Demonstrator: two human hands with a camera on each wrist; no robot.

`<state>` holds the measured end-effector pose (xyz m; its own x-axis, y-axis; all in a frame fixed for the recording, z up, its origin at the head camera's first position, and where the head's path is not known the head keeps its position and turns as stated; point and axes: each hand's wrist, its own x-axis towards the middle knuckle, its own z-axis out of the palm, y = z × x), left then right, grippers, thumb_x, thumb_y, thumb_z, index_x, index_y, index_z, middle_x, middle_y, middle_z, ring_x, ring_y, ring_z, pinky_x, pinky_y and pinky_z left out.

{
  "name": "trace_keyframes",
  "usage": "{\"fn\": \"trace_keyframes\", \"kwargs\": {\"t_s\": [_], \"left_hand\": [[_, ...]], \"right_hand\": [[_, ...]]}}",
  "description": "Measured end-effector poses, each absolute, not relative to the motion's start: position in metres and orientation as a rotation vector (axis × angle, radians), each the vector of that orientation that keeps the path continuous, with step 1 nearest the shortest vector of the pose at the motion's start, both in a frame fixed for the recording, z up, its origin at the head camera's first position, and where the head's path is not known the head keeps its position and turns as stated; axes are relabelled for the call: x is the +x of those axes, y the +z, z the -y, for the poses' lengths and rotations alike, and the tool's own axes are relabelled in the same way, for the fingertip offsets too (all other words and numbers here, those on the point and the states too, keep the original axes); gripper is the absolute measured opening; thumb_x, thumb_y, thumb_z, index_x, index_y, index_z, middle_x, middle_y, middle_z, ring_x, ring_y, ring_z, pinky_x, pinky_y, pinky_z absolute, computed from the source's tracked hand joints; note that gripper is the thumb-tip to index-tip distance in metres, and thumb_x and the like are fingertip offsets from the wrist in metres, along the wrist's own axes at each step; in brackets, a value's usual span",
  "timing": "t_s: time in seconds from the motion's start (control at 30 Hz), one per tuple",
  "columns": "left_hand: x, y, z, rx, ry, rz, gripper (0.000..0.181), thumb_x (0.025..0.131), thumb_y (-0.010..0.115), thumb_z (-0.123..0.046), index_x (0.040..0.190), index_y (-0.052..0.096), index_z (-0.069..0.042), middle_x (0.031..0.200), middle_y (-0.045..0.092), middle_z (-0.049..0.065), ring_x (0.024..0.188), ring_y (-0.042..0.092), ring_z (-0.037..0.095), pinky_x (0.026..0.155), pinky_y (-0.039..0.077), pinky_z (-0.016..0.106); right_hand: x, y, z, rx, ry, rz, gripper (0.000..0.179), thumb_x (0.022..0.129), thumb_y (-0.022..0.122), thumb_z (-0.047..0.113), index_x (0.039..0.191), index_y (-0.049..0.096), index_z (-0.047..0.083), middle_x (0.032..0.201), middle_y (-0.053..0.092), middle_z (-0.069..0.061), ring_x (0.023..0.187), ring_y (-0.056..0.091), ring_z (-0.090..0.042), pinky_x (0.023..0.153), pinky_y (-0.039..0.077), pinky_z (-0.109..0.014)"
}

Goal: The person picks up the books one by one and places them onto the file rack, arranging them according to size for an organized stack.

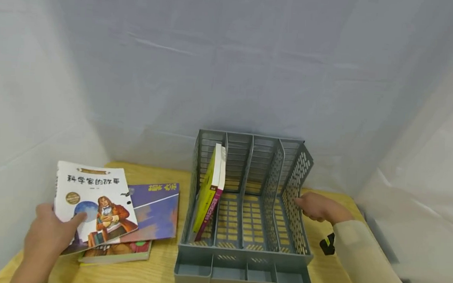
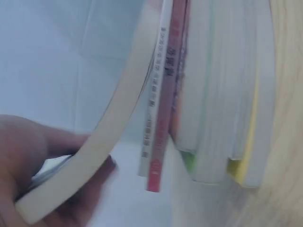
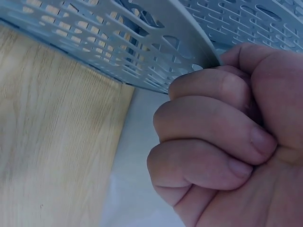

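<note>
My left hand (image 1: 49, 233) grips a white picture-covered book (image 1: 110, 189) by its left side, thumb over the cover. In the left wrist view that book (image 2: 116, 118) bends and its near end tilts up off the stack. Beneath it lie a purple book (image 1: 158, 214) and several thicker books (image 2: 222, 94). At the right, my right hand (image 1: 320, 207) pinches the perforated side wall (image 1: 298, 178) of a grey desk file rack (image 1: 244, 254). The right wrist view shows thumb and curled fingers (image 3: 208, 123) on the wall's edge. Yellow and magenta books (image 1: 210, 195) lean in the rack's leftmost slot.
The rack has several upright slots and a row of small trays (image 1: 243, 275) along its front. A small black and yellow-green object (image 1: 327, 244) lies right of it on the wooden table (image 1: 164, 261). White sheeting (image 1: 229, 74) surrounds the back and sides.
</note>
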<state>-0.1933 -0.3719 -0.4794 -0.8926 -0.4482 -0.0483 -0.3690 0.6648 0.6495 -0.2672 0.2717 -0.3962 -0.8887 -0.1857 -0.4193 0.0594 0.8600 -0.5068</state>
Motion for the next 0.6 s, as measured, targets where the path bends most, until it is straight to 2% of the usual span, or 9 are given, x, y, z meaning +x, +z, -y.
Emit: {"fn": "trace_keyframes", "kwargs": {"t_s": [0.07,0.13,0.23,0.37,0.47,0.53,0.6], "left_hand": [[-0.19,-0.47,0.367,0.725,-1.013,2.684,0.086,0.098,0.066,-0.04,0.147,0.022,0.015,0.115,0.051,0.042,0.093,0.058,0.051,0.067,0.045,0.052],[-0.188,-0.462,0.362,0.681,-0.988,2.632,0.081,0.101,0.063,-0.037,0.151,0.024,0.013,0.122,0.051,0.042,0.098,0.057,0.054,0.071,0.045,0.055],[-0.186,-0.451,0.351,0.602,-0.971,2.529,0.072,0.102,0.062,-0.033,0.152,0.032,0.009,0.129,0.053,0.039,0.103,0.057,0.054,0.072,0.043,0.053],[-0.182,-0.435,0.324,0.539,-1.002,2.269,0.059,0.102,0.063,-0.029,0.147,0.04,0.001,0.123,0.061,0.033,0.096,0.062,0.048,0.06,0.039,0.034],[-0.183,-0.425,0.302,0.493,-1.04,2.054,0.055,0.101,0.064,-0.03,0.143,0.041,-0.004,0.119,0.065,0.027,0.085,0.064,0.026,0.057,0.036,0.017],[-0.184,-0.423,0.29,0.431,-1.055,1.981,0.054,0.099,0.067,-0.028,0.14,0.042,-0.003,0.116,0.066,0.025,0.079,0.059,0.013,0.055,0.037,0.01],[-0.185,-0.423,0.28,0.369,-1.048,2.051,0.049,0.097,0.068,-0.024,0.133,0.045,-0.001,0.11,0.068,0.026,0.073,0.056,0.008,0.053,0.041,0.015]], "right_hand": [[-0.267,-0.397,-0.271,-0.09,-0.726,-2.574,0.055,0.112,0.036,0.033,0.059,0.038,0.021,0.049,0.03,0.006,0.046,0.018,-0.009,0.051,0.029,-0.028],[-0.267,-0.399,-0.272,-0.115,-0.712,-2.586,0.053,0.113,0.035,0.032,0.062,0.039,0.021,0.049,0.03,0.006,0.045,0.019,-0.009,0.052,0.03,-0.028],[-0.266,-0.4,-0.275,-0.155,-0.685,-2.612,0.049,0.113,0.035,0.029,0.066,0.044,0.018,0.049,0.031,0.006,0.044,0.02,-0.009,0.054,0.034,-0.029],[-0.264,-0.401,-0.276,-0.154,-0.686,-2.626,0.051,0.113,0.036,0.03,0.064,0.043,0.019,0.049,0.032,0.006,0.044,0.021,-0.009,0.054,0.035,-0.03],[-0.264,-0.4,-0.275,-0.123,-0.707,-2.617,0.054,0.113,0.036,0.032,0.06,0.04,0.021,0.049,0.031,0.006,0.045,0.021,-0.009,0.052,0.033,-0.029],[-0.264,-0.4,-0.275,-0.108,-0.729,-2.606,0.054,0.113,0.036,0.032,0.06,0.038,0.022,0.05,0.031,0.007,0.045,0.02,-0.008,0.051,0.03,-0.028],[-0.264,-0.399,-0.275,-0.103,-0.751,-2.591,0.053,0.113,0.036,0.031,0.061,0.037,0.022,0.05,0.03,0.007,0.046,0.019,-0.008,0.05,0.027,-0.027]]}}
